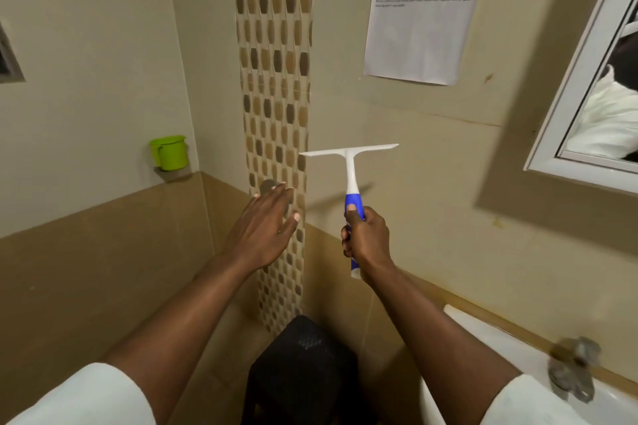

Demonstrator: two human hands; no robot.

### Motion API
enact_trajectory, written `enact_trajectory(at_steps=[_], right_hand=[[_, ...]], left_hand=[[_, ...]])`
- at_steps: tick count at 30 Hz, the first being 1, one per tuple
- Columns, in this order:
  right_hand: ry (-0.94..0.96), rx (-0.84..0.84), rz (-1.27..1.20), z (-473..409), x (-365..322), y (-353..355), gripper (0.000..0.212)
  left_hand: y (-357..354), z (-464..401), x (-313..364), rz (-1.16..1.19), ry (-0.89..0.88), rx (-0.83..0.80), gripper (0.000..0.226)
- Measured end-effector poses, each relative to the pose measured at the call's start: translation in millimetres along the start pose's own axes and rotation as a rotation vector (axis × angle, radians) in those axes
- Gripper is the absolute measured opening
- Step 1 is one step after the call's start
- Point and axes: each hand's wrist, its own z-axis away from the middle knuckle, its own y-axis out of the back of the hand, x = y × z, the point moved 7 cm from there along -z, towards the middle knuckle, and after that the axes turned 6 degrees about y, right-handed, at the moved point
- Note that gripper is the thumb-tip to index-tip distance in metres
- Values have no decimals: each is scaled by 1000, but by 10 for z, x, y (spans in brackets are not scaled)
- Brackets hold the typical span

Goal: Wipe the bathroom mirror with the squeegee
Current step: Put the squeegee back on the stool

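Observation:
My right hand [366,240] grips the blue handle of a squeegee [350,162], held upright in the air with its white blade on top and level. The blade hangs in front of the beige wall, well left of the mirror. The white-framed mirror [569,114] is at the upper right edge, only partly in view, and reflects someone in white clothing. My left hand [266,228] is raised beside the squeegee, holding nothing, fingers spread, in front of a strip of brown mosaic tiles [274,79].
A white sink [483,331] with a metal tap [571,369] sits at the lower right under the mirror. A black stool [300,366] stands in the corner below my hands. A green cup [169,152] rests on a small ledge at left. A printed sheet [421,10] hangs on the wall.

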Motion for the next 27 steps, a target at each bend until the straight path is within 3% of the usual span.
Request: enact_trajectory(at_steps=[18, 27], right_hand=[[-179, 27, 80, -129, 1003, -114, 17], [-248, -32, 165, -271, 1658, -88, 22]], left_hand=[[-1070, -79, -317, 71, 55, -174, 60], [-1755, 2, -527, 122, 114, -222, 51]])
